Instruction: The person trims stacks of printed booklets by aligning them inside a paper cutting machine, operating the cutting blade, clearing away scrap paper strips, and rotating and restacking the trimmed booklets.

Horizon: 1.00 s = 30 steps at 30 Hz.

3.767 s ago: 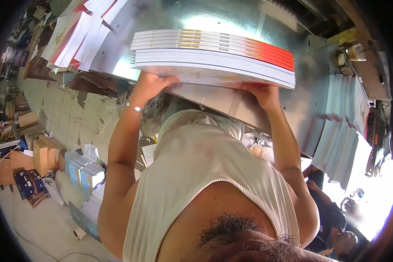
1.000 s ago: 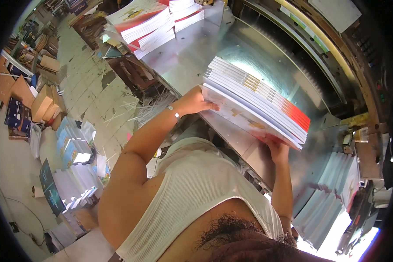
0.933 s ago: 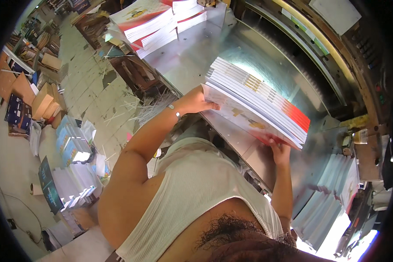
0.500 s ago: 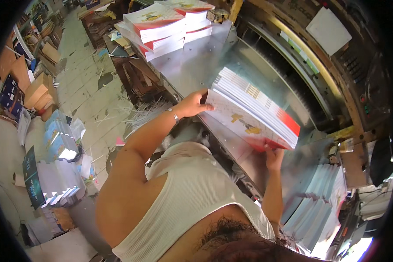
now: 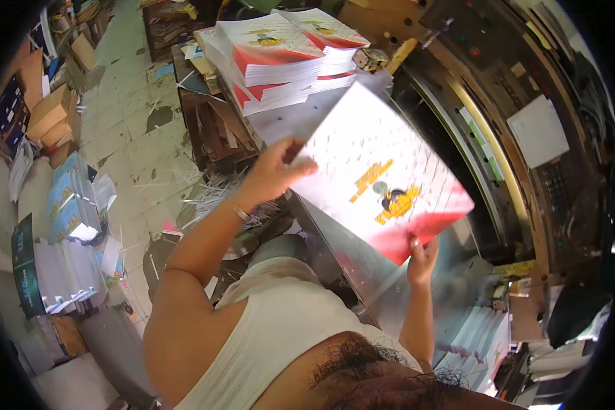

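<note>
Spanning both hands: white book cover, yellow print perhaps lettering.

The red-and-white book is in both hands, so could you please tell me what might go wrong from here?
The book might slip, since the left hand grips its left edge and the right hand near its lower corner. Its far corner could bump the stacked books, which appear close. Paper strips beside the metal table might be slippery.

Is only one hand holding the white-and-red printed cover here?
No, the left hand grips the cover at its left side while the right hand holds its red lower end.
</note>
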Tool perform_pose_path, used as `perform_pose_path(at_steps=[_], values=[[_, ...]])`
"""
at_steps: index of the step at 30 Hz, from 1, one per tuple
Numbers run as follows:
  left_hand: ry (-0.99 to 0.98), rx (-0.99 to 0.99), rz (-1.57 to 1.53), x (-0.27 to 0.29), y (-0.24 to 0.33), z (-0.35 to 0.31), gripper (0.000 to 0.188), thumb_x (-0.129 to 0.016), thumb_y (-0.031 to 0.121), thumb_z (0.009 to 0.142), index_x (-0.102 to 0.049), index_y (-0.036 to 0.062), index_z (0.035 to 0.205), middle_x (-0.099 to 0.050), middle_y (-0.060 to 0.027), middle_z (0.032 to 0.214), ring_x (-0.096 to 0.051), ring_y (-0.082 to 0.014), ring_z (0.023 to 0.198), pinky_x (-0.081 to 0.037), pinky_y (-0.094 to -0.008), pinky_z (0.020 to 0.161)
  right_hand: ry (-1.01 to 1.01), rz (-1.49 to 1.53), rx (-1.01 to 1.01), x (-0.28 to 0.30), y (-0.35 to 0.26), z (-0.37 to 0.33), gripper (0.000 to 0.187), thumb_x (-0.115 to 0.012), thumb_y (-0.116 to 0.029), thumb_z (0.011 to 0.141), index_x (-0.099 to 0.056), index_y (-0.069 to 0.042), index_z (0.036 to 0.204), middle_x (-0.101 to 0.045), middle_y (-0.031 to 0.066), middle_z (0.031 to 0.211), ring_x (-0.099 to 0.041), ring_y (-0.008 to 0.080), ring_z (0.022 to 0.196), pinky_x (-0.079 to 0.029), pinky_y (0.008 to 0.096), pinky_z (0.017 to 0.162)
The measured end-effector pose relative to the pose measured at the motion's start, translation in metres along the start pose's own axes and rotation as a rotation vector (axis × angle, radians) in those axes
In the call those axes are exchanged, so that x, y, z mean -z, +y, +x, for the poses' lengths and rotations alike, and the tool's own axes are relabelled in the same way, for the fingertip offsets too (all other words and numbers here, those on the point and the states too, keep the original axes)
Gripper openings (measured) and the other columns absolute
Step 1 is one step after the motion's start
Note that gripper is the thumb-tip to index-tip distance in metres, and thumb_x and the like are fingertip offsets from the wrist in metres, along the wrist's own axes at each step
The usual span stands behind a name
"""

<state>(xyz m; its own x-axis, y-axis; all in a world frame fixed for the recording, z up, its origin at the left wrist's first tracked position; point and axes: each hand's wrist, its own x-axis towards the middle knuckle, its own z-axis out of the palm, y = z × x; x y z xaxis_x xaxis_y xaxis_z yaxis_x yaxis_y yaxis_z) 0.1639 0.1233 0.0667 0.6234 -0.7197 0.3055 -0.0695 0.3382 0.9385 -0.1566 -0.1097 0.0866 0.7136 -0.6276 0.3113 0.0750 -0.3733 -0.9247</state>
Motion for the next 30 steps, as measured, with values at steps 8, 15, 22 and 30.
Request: perform_pose_path(at_steps=[8,15,22,30], values=[[0.219,0.104,0.308,0.128,0.117,0.11,0.061,-0.074,0.041,0.088,-0.061,-0.0029,0.128,-0.071,-0.0097,0.113,-0.068,-0.0149,0.099,-0.051,-0.0295,0.091,-0.197,0.277,0.017,-0.111,-0.057,0.182,0.053,-0.065,-0.037,0.095,-0.057,0.006,0.125,-0.064,0.0087,0.117,-0.058,0.0138,0.106,-0.044,0.0308,0.096],[0.177,0.156,0.276,0.26,0.153,0.224,0.055,-0.071,0.043,0.091,-0.065,0.0012,0.126,-0.071,-0.0069,0.117,-0.07,-0.0149,0.099,-0.056,-0.0307,0.088,-0.233,0.356,-0.256,-0.232,-0.087,0.309,0.06,-0.07,-0.046,0.091,-0.06,0.004,0.121,-0.071,0.0133,0.109,-0.072,0.0223,0.09,-0.06,0.0332,0.076],[0.174,0.374,0.258,0.336,0.111,0.265,0.048,-0.068,0.042,0.094,-0.065,0.0038,0.123,-0.072,-0.0046,0.115,-0.07,-0.0127,0.1,-0.057,-0.03,0.087,-0.347,0.379,-0.405,-0.282,-0.052,0.358,0.055,-0.071,-0.05,0.09,-0.064,0.0,0.111,-0.07,0.0103,0.098,-0.071,0.0208,0.081,-0.062,0.0328,0.075],[0.272,0.563,0.311,0.328,0.093,0.26,0.052,-0.069,0.054,0.09,-0.068,0.0109,0.119,-0.074,0.0,0.107,-0.069,-0.0082,0.09,-0.054,-0.0213,0.076,-0.391,0.425,-0.437,-0.26,-0.053,0.352,0.063,-0.069,-0.051,0.091,-0.058,0.002,0.123,-0.064,0.0148,0.11,-0.068,0.0283,0.098,-0.058,0.0372,0.085]])
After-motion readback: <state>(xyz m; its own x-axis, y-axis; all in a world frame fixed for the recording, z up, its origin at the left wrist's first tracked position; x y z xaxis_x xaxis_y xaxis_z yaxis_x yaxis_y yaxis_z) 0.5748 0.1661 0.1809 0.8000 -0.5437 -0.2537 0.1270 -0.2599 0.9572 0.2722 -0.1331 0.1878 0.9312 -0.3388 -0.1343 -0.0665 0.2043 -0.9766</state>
